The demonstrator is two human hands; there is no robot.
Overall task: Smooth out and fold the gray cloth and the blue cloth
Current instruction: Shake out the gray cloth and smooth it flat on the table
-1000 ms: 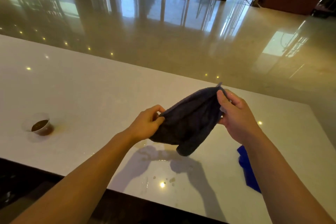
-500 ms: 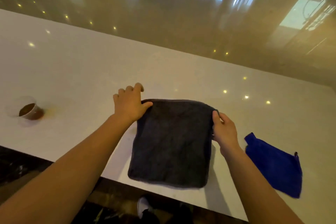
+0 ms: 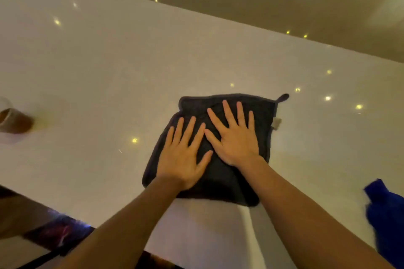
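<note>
The gray cloth point(image 3: 258, 111) lies spread flat on the white table point(image 3: 109, 72), a small loop and a tag at its far right corner. My left hand point(image 3: 183, 153) rests palm down on its left half, fingers spread. My right hand point(image 3: 234, 135) presses flat on the middle, fingers apart, thumb near the left hand's fingertips. Both hands hold nothing. The blue cloth point(image 3: 387, 218) lies crumpled at the right edge of the view, partly cut off.
A clear plastic cup point(image 3: 13, 119) of brown liquid stands at the far left of the table. The table's near edge runs diagonally below my forearms, with dark floor point(image 3: 54, 233) beyond it. Glossy floor lies past the far edge.
The gray cloth went from hanging in both hands to lying flat on the table. Both hands let go of its corners and now lie open on top of it.
</note>
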